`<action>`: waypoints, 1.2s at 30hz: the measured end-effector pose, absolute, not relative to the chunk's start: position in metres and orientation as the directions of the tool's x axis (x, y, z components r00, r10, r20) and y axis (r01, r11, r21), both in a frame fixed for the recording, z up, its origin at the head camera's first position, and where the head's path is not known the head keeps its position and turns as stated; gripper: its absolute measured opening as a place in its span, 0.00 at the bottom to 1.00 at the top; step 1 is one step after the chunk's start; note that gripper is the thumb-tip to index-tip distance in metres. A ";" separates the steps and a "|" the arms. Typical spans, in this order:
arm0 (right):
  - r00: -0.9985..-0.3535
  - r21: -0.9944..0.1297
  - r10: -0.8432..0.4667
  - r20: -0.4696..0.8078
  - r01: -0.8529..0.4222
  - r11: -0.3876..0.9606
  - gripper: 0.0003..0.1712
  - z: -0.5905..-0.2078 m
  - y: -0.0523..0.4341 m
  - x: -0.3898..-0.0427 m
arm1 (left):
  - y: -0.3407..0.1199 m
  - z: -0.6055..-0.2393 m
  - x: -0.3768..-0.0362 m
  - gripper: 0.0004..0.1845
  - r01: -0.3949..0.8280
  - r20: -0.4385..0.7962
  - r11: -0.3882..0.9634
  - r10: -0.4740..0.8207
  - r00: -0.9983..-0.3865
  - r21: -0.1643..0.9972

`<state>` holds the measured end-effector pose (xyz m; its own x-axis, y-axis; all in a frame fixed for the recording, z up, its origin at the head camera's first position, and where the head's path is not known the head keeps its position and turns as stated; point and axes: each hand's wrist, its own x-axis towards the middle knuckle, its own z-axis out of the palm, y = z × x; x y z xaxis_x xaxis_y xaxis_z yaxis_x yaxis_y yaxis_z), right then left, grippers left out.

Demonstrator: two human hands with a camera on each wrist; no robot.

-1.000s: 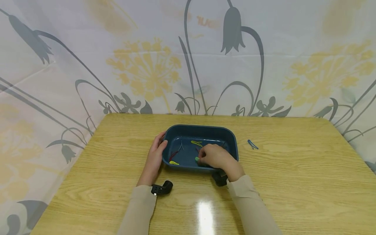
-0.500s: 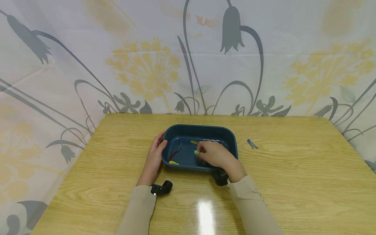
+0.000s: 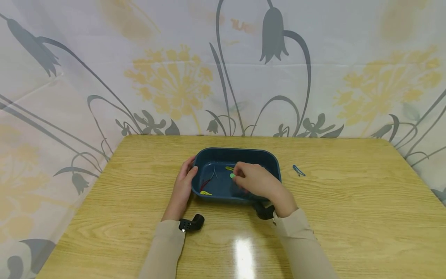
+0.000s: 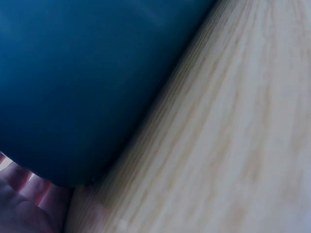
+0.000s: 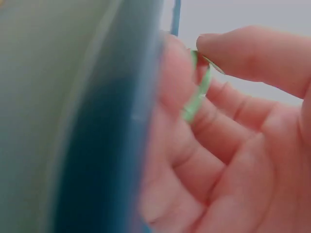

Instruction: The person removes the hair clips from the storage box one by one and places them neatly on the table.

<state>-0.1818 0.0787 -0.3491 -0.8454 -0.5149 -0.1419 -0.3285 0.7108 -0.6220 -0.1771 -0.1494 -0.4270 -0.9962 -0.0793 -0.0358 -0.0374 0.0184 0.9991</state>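
Green hair clip point(image 3: 232, 176) is pinched in the right hand point(image 3: 256, 180) over the blue tray point(image 3: 216, 154), which sits mid-bench toward the far edge; since a second ago it's come up off the tray floor near the front wall and moved toward the far wall, next to a yellow clip point(image 3: 229, 168). Left hand point(image 3: 182, 188) unchanged, thumb hooked over the tray's left rim, fingers on the outer wall. Blue clip point(image 3: 299, 171) lies on the bench point(image 3: 348, 201) right of the tray, same spot.
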 end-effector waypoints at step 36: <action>-0.907 -0.704 -0.411 -0.090 -0.234 0.671 0.18 -0.336 0.126 -0.196 | -0.144 -0.400 -0.165 0.22 -0.085 -0.084 0.012 -0.059 -0.995 0.996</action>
